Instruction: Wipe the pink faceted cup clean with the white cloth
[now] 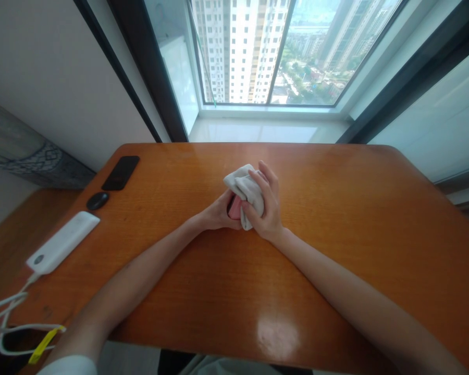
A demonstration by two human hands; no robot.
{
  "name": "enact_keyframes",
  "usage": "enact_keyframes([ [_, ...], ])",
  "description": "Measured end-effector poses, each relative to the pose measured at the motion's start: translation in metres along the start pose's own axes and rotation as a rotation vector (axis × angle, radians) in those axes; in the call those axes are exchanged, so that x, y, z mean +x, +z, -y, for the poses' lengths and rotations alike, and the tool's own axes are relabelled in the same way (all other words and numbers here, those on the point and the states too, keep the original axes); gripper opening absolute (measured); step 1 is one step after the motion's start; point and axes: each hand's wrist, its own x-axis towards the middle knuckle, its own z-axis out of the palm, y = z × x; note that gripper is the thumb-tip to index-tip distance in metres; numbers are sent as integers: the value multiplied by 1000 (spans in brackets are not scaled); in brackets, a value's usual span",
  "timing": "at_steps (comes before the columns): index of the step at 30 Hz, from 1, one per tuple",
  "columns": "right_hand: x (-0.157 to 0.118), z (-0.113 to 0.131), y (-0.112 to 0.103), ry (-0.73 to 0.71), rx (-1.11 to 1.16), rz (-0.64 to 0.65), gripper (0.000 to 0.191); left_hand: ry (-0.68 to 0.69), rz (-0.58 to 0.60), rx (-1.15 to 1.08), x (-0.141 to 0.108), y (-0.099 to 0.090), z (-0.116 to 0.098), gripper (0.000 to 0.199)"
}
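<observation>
Near the middle of the wooden table, my left hand [221, 212] is closed around a small pink object with a dark edge [234, 207]. Most of that object is covered, so its kind cannot be made out. A folded white cloth [247, 187] lies over its top and right side. My right hand [269, 205] grips the cloth from the right, thumb in front and fingers behind and above, pressing it against the pink object. Both hands are close together just above the tabletop.
On the table's [355, 219] left side lie a black phone [121, 173], a black oval mouse-like item [97, 201] and a white power strip [63, 242]. Its white cable [11, 312] loops at the lower left, by a yellow tag [45, 345]. A window [273, 52] stands behind the far edge.
</observation>
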Motion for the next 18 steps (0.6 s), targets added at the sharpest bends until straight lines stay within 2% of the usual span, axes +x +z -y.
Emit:
enact_keyframes([
  [2, 1, 1, 0, 20, 35, 8, 62, -10, -13, -11, 0, 0, 1, 105],
  [8, 1, 2, 4, 67, 54, -54, 67, -37, -6, -27, 0, -1, 3, 103],
  [13, -1, 4, 5, 147, 58, -44, 47, -25, -12, -19, 1, 0, 1, 101],
  [16, -2, 2, 3, 86, 56, 11, 41, -20, -12, 7, 1, -2, 1, 92],
  [18, -2, -1, 1, -10, 34, 76, 43, -15, 29, 41, 1, -3, 1, 78],
])
